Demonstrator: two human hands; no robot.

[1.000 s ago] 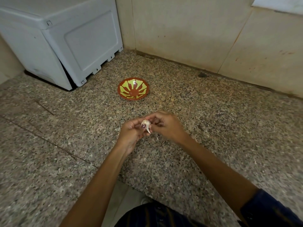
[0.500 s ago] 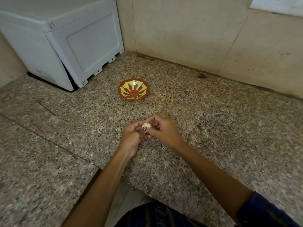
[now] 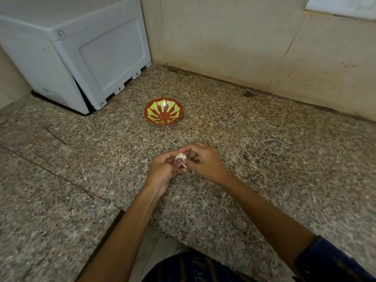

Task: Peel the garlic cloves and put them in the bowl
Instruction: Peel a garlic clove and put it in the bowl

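Bowl [image 3: 164,111]: red-brown, with yellow-green ray pattern
Garlic [image 3: 181,156]: whitish
Counter [image 3: 264,151]: speckled grey-brown granite
Box [image 3: 81,51]: pale grey
Wall [image 3: 234,41]: beige
Sleeve [image 3: 333,263]: dark blue

**Speckled granite counter and what rests on it**

A speckled grey-brown polished granite counter [image 3: 264,159] runs back to a beige tiled wall and is made of more than one slab, with a thin dark seam crossing its left part. A round, shallow red-brown bowl painted with yellow-green ray shapes [image 3: 164,111] sits on it near the middle. Behind and to the left of the bowl, well apart from it, stands a large white plastic box-shaped appliance [image 3: 81,55]. A small dark chip [image 3: 248,94] lies near the wall.
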